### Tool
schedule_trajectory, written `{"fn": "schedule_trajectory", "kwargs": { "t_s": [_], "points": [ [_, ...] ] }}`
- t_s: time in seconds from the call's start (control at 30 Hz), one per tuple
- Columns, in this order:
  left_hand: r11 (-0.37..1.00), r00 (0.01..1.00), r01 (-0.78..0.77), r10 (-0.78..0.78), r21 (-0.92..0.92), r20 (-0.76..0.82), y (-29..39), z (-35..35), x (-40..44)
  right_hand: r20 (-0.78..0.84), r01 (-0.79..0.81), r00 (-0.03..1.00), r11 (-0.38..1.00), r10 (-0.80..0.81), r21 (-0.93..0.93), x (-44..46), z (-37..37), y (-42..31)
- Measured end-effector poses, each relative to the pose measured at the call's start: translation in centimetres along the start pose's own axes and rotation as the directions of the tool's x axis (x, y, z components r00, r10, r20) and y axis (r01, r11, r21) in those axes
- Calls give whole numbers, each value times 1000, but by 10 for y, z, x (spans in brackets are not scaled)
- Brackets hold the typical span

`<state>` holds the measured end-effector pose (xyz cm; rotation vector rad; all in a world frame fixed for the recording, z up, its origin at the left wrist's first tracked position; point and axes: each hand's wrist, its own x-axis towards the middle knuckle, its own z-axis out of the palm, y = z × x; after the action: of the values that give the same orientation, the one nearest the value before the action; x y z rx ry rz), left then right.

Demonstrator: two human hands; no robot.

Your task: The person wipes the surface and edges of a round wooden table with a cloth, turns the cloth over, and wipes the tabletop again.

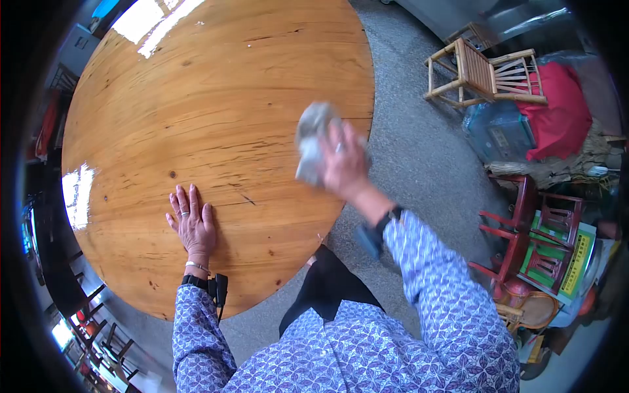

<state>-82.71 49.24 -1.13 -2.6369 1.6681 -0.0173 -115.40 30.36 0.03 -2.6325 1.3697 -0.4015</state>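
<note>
A large round wooden table (216,131) with a shiny varnished top, dark knots and cracks fills the middle of the head view. My left hand (193,223) lies flat on it near the front edge, fingers stretched out, with nothing under it that I can see. At the table's right edge, my right hand (344,160) presses on a pale grey cloth (314,124). Motion blurs this hand and the cloth. Part of the cloth is hidden beneath the palm and fingers.
To the right on the grey floor (413,150) are a bamboo chair (477,71), a blue plastic box (501,134) under a red cloth (563,111), and small dark-red wooden chairs (517,216). More furniture stands along the left, beyond the table. Window light glares on the tabletop.
</note>
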Motion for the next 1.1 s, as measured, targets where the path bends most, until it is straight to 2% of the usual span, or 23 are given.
{"fn": "schedule_trajectory", "kwargs": {
  "t_s": [0.07, 0.13, 0.23, 0.3, 0.5, 0.63, 0.77, 0.87, 0.93, 0.97, 1.0, 1.03, 1.1],
  "points": [
    [1000, 1000, 5, -5, -3, -2, -1, 1, 0, -87, -94, 993, 984, 82, -150, 56, 10, 43],
    [1000, 1000, 3, -3, -3, -6, -1, 1, -1, -166, -168, 977, 962, 133, -213, 98, 16, 85],
    [1000, 1000, 2, -2, -5, -26, -2, 4, -1, -158, -390, 911, 920, 380, -33, 109, 8, 87],
    [1000, 1000, 7, -7, -8, -29, -1, 3, 0, -270, -391, 895, 916, 355, -91, 80, 22, 72],
    [998, 999, 35, -34, -46, 11, 2, -4, -2, -166, -289, 945, 957, 283, -14, -67, 15, -29],
    [999, 999, 41, -40, -31, 29, 4, -8, -1, -182, -299, 935, 952, 306, 63, -70, 10, -33],
    [999, 998, 43, -43, -2, 51, 1, -3, -1, -233, -355, 908, 935, 348, 13, 0, 11, 23],
    [992, 981, 121, -124, 27, 151, 10, -10, 4, -300, -290, 903, 952, 307, 99, 63, 13, 80],
    [961, 954, 275, -274, 7, 124, 32, -2, 15, -296, -268, 906, 952, 301, 149, 105, 12, 111],
    [937, 931, 349, -346, 1, 117, 42, 5, 17, -240, -311, 908, 936, 344, 165, 128, 16, 126],
    [929, 927, 370, -367, -21, 75, 53, 16, 24, -215, -308, 910, 925, 355, 225, 153, 17, 142],
    [953, 948, 304, -302, -9, 101, 73, 11, 37, -196, -304, 910, 910, 365, 282, 181, 17, 159],
    [986, 974, 164, -161, -5, 157, 129, -4, 70, -96, -342, 920, 898, 380, 278, 237, 19, 190]
  ]
}}
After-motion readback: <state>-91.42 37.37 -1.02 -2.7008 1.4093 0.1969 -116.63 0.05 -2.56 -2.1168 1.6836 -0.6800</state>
